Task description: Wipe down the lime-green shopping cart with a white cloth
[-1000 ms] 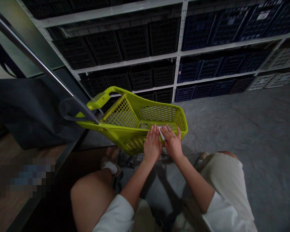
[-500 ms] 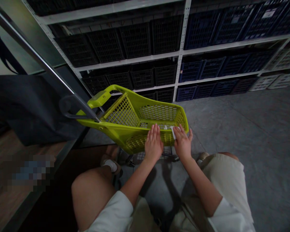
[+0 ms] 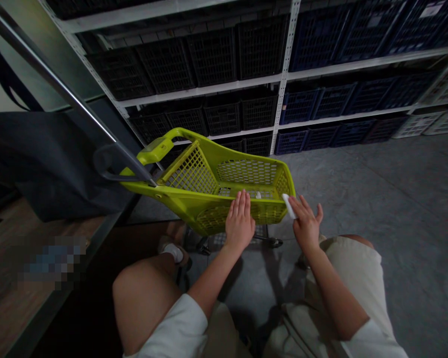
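Observation:
A lime-green plastic shopping cart [image 3: 179, 196] stands in front of my knees, its basket pierced with holes. My left hand [image 3: 240, 223] lies with fingers stretched out against the near side of the basket, fingertips at the top rim. Beyond the basket's right end corner is my right hand [image 3: 306, 223], pinching a folded white cloth or tissue [image 3: 289, 206] between thumb and fingers. The cloth is beside the corner; I cannot tell whether it touches the plastic. A small white scrap [image 3: 258, 195] shows inside the basket.
White metal shelving [image 3: 209, 88] with rows of black crates [image 3: 216, 57] and blue crates [image 3: 317, 42] rises behind the cart. A shiny metal pole [image 3: 70, 99] slants down at the left toward the cart handle. A wooden surface [image 3: 7, 248] lies at lower left, grey floor [image 3: 414, 199] at right.
My right hand has moved right with the white cloth, from the near rim to just past the basket's end corner. My left hand stays against the basket side. The view has shifted slightly.

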